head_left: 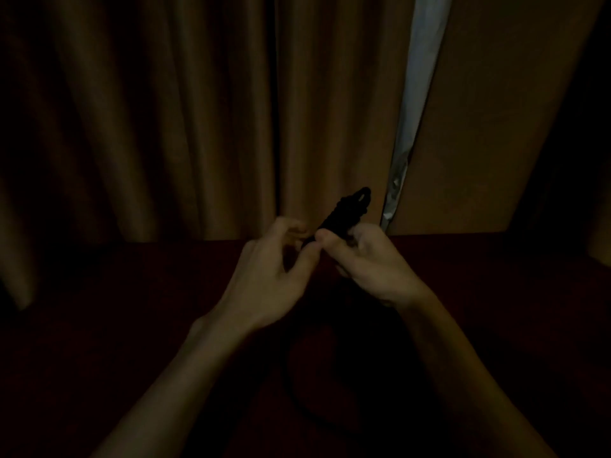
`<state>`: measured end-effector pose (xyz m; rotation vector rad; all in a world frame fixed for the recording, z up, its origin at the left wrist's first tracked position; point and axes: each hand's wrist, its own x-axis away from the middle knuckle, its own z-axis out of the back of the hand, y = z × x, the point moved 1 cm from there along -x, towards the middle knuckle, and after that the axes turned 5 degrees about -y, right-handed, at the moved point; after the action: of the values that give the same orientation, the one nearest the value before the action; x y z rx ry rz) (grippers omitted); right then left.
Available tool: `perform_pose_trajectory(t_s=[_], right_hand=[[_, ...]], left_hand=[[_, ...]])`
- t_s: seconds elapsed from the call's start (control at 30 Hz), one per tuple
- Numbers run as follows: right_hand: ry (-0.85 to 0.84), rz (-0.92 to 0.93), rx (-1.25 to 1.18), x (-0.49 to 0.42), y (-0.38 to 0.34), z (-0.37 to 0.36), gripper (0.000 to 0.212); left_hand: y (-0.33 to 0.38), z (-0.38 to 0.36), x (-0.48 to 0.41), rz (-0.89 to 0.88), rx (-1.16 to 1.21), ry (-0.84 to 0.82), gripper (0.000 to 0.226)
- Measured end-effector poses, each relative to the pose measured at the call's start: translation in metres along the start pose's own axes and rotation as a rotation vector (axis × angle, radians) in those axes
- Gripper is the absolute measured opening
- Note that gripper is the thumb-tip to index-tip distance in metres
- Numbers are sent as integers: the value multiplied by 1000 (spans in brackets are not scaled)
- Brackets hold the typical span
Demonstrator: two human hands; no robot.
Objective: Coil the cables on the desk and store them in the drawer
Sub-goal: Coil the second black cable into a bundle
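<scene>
Head camera looks down on a very dim scene, where two bare forearms reach away from the viewer over a dark red surface point(132, 292). The black cable point(344, 209) is held above the far part of that surface, roughly in the middle of the view. Most of it is wound into a tight, narrow bundle that tilts up and to the right, with a small loop at its far tip.

The right grip point(373, 262) is clenched round the near end of the bundle, fingers curled behind it and the thumb pressed across its front. The left grip point(271, 269) sits just beside it on the left, fingers curled and its thumb reaching to the right thumb. In this light I cannot tell whether it pinches a strand or only touches the bundle.

A loose length of the same cable seems to hang from the hands and curve in a faint dark arc between the forearms, near the viewer; whether it rests on the surface is unclear.

Behind the surface hangs a brown curtain point(198, 110) in long folds. To the right of centre a narrow pale gap point(413, 110) shows between its panels.
</scene>
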<state>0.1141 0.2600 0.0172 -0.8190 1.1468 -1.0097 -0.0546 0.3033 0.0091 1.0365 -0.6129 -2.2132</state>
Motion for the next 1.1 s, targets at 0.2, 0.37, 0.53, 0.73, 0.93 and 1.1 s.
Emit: perform_pose_trajectory(t_s=[0.2,0.37,0.53,0.73,0.93,1.1], right_hand=[[73,4,-78,-5,-1,-17,30],[48,28,-80,-8,0,-13,51],[-48,17,-257,-3,-4,-8,79],[-129,101,-450,-2,5,-7,36],[-1,114,-289,-5,1,-12,24],[109,100,-307,-7,2,-12,31]], left_hand=[[-2,-11,7,-243,-482,31,25],[-5,-6,2,-249,-261,105,17],[9,-3,-1,16,228,97,26],[27,-1,1,309,1138,-300,34],[18,-2,-1,407,954,-287,41],[9,-1,2,64,166,21,18]])
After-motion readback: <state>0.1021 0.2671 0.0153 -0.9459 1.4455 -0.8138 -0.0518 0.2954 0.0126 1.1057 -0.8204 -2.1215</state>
